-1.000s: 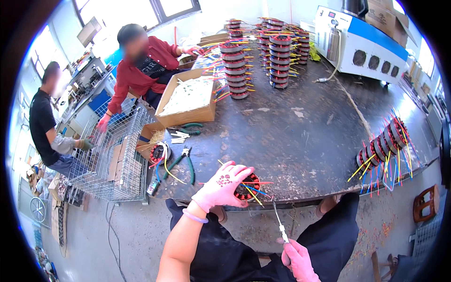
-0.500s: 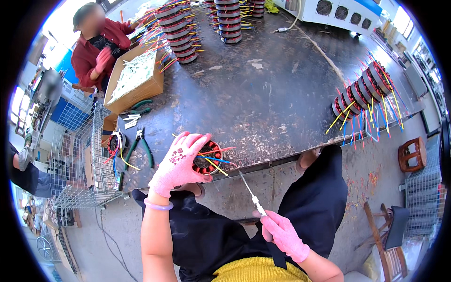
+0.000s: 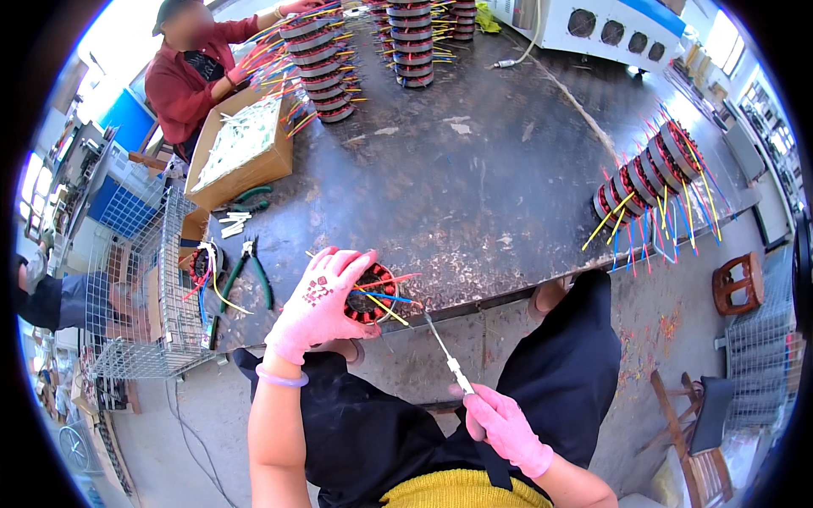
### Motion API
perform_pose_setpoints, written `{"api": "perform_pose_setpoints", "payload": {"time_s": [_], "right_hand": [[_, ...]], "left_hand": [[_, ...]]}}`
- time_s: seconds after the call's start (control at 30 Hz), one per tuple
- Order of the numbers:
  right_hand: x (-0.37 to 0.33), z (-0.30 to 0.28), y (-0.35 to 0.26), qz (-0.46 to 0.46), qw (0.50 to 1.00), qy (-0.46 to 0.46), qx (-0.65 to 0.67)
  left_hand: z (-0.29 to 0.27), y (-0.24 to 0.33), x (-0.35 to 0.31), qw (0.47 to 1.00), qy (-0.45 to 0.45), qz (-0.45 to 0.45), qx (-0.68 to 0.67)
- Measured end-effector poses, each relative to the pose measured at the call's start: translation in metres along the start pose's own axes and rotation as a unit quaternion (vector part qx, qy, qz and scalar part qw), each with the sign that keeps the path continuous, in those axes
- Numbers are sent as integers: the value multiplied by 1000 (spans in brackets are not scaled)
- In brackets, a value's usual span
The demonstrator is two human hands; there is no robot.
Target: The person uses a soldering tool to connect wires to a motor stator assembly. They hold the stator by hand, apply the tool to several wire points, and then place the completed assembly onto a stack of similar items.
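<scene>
Your left hand closes over the wound coil at the table's near edge; your right hand grips the thin tool. The coil looks heavy and rigid; hold its rim, since the wires are delicate

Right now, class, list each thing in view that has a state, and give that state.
Left hand: gloved, holding the stator at the table edge.
Right hand: gloved, grip shut on a thin pointed tool.
Cardboard box: open.
Green-handled pliers: lying flat, untouched.
Row of stators: standing on edge.
</scene>
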State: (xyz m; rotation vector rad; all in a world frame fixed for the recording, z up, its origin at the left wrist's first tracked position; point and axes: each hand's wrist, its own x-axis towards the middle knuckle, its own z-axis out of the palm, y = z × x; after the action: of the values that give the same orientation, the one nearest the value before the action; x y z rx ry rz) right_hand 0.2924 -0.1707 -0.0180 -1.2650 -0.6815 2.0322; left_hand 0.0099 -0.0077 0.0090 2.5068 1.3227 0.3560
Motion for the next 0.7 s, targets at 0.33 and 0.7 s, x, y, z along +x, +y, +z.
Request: {"api": "perform_pose_setpoints", "payload": {"time_s": [0.33, 0.7], "right_hand": [[-1, 0, -1, -7, 1000, 3, 7], [8, -12, 23, -19, 1000, 16, 6]], "left_hand": [[-6, -4, -4, 1000, -15, 6, -10], [0, -6, -7, 1000, -8, 14, -2]]}}
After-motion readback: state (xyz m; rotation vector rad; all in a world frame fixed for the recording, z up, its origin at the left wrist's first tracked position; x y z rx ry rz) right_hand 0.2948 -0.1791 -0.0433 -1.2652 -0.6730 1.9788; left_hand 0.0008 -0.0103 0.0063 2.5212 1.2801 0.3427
